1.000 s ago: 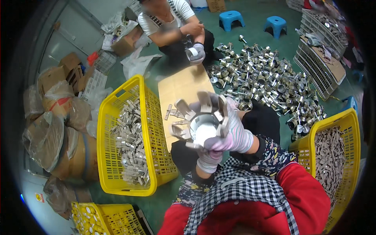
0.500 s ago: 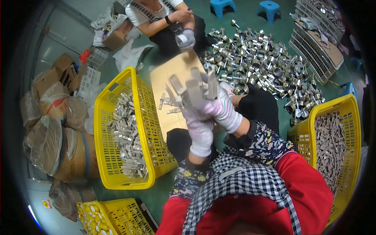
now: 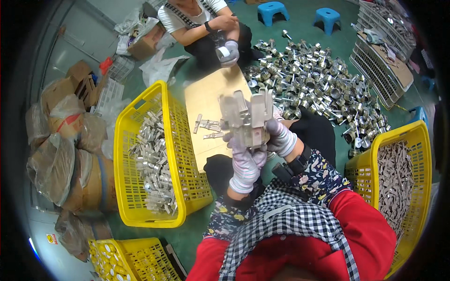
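Both my gloved hands hold one metal part (image 3: 247, 117), a round cup with several flat blades standing up around its rim. My left hand (image 3: 244, 158) grips it from below and my right hand (image 3: 280, 136) clasps its right side. It is raised above a light wooden board (image 3: 206, 98) on the floor, where a few loose flat metal strips (image 3: 209, 127) lie.
A yellow basket (image 3: 140, 117) of metal pieces stands at my left, another yellow basket (image 3: 412, 140) of strips at my right. A heap of metal cups (image 3: 314, 75) covers the green floor ahead. A seated person (image 3: 206, 23) works opposite. Wrapped bundles (image 3: 61, 154) lie far left.
The bladed part has tilted from open end facing up to side-on, blades pointing away. My hands shifted slightly left around it.
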The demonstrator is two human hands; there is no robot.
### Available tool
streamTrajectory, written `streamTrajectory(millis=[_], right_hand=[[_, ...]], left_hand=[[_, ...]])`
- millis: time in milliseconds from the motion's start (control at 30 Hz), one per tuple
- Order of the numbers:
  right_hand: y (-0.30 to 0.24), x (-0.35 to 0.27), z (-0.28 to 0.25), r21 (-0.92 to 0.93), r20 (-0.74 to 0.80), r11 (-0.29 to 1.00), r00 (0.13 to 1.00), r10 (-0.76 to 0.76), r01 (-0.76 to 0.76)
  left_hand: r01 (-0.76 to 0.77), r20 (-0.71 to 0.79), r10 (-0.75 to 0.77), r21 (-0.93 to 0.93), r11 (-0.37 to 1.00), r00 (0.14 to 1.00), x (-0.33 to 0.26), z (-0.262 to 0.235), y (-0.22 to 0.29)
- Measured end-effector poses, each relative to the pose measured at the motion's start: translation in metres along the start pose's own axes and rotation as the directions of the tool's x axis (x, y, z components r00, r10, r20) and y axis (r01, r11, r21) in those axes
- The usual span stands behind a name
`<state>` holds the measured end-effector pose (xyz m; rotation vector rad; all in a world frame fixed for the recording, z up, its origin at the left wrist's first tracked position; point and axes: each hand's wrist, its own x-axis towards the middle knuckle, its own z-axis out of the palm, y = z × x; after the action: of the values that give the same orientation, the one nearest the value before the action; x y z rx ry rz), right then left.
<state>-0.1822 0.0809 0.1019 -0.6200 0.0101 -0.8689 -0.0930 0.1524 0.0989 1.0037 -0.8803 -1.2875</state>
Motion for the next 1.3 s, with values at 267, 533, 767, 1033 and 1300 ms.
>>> streamTrajectory(millis=[267, 533, 767, 1033, 1300], right_hand=[[-0.006, 0.005, 0.038, -0.65, -0.064, 0.738, 0.955, -0.29, 0.181], [0.0, 0.013, 0.016, -0.896, 0.149, 0.369, 0.95, -0.273, 0.247], [0.007, 0.01, 0.046, -0.706, -0.125, 0.684, 0.919, -0.374, 0.182], [-0.008, 0.006, 0.044, -0.763, 0.039, 0.633, 0.987, -0.153, 0.128], [0.016, 0.014, 0.009, -0.429, -0.178, 0.891, 0.953, -0.246, 0.15]], left_hand=[[-0.178, -0.081, 0.222, 0.366, 0.913, 0.972, 0.003, -0.046, -0.024], [-0.32, -0.213, 0.309, -0.019, 0.947, 0.927, 0.004, -0.007, 0.002], [-0.402, -0.116, 0.649, 0.699, 0.591, 0.752, 0.002, -0.029, -0.021], [-0.553, -0.133, 0.609, 0.303, 0.776, 0.782, 0.002, -0.024, -0.032], [-0.364, -0.213, 0.577, 0.594, 0.718, 0.789, 0.008, -0.021, -0.044]])
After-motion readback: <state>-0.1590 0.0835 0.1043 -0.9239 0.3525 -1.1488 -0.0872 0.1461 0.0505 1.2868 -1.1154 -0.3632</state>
